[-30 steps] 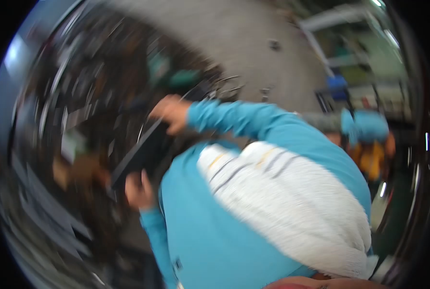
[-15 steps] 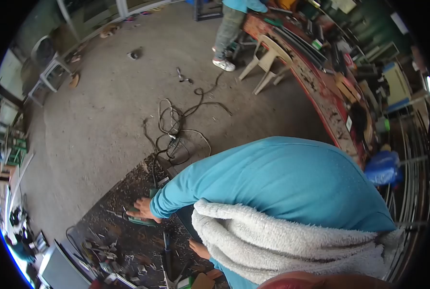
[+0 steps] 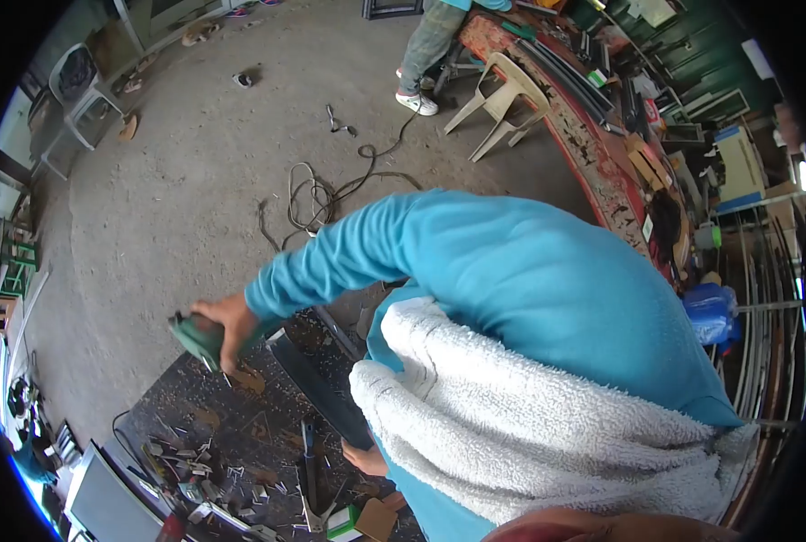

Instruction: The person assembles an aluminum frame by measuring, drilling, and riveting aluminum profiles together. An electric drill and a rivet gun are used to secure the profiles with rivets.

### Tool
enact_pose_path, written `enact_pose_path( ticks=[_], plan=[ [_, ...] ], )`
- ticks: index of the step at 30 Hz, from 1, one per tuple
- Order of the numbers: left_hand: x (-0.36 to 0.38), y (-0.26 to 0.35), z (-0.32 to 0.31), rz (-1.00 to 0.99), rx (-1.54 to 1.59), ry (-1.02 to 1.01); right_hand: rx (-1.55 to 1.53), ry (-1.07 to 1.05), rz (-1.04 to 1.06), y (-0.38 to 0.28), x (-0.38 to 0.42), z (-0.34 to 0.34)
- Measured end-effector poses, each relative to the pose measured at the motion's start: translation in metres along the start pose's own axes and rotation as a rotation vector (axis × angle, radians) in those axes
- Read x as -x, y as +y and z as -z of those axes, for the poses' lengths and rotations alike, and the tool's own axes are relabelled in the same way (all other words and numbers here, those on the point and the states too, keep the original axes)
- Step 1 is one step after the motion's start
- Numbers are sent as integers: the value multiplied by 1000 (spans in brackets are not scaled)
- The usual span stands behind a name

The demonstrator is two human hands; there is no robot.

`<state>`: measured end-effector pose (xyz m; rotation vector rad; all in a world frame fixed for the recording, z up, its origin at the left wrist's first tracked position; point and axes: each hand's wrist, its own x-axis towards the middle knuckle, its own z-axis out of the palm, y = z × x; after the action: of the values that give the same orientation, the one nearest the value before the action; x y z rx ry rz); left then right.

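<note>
Green rounded power tool [image 3: 195, 343], left of centre, is clamped in the right hand [image 3: 226, 321]; the left hand [image 3: 365, 459], grip unclear, touches a long dark bar [image 3: 317, 387]. Tool-handling seems in hand, calling for steadiness.

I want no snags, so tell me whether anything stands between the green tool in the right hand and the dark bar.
Beyond the right hand gripping the green tool, nothing visible stands before the dark bar; just littered tabletop lies between.

Rough terry-cloth towel [image 3: 548, 434], smooth metal-looking bar [image 3: 317, 388], matt concrete floor [image 3: 150, 226]
</note>
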<state>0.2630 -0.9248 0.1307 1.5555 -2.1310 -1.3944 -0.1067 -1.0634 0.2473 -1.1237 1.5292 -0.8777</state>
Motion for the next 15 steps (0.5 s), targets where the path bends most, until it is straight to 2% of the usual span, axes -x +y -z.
enact_pose_path(
  ticks=[2,5,9,12,15],
  plan=[
    [5,-2,1,14,8,-4,-195,-132,-113,-10,10,35],
    [11,-4,2,32,31,7,-93,-223,-3,-25,38,58],
    [42,-20,17,73,41,35,5,-364,34,-32,66,50],
    [79,-36,33,122,35,66,206,-326,11,-32,82,29],
    [99,-37,28,130,43,111,339,-422,74,-34,98,9]
  ],
)
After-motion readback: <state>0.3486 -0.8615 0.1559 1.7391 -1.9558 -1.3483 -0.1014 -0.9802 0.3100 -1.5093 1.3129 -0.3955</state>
